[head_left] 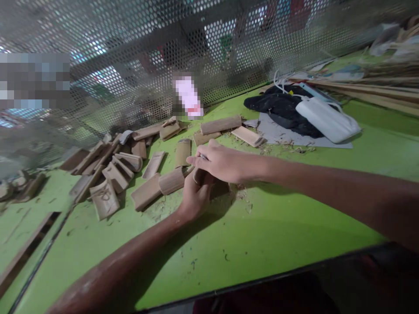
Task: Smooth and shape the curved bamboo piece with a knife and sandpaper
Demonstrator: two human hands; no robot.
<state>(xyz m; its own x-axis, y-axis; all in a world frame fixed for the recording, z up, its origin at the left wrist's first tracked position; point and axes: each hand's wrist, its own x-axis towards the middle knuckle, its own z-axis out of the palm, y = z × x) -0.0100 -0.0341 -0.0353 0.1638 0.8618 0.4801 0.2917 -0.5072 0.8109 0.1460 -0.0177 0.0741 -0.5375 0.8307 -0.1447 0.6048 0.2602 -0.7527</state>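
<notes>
Near the middle of the green table, my left hand [195,195] is closed around a small bamboo piece [198,175], mostly hidden by the fingers. My right hand [224,162] lies just above it, fingers bent in a grip. A bit of grey metal [203,156] shows between those fingers; the rest of that tool is covered, so its kind is unclear. Just left of my hands rest a curved bamboo piece [172,180] and a longer split one [146,192]. Another short bamboo section [182,152] stands behind them.
Split bamboo pieces [114,174] are heaped at the left. A bamboo length [221,125] lies behind my hands, with shavings [242,194] around. Back right are a black cloth [284,107], a white power bank-like block [329,120] and long strips [376,91]. Perforated metal mesh [137,83] borders the table.
</notes>
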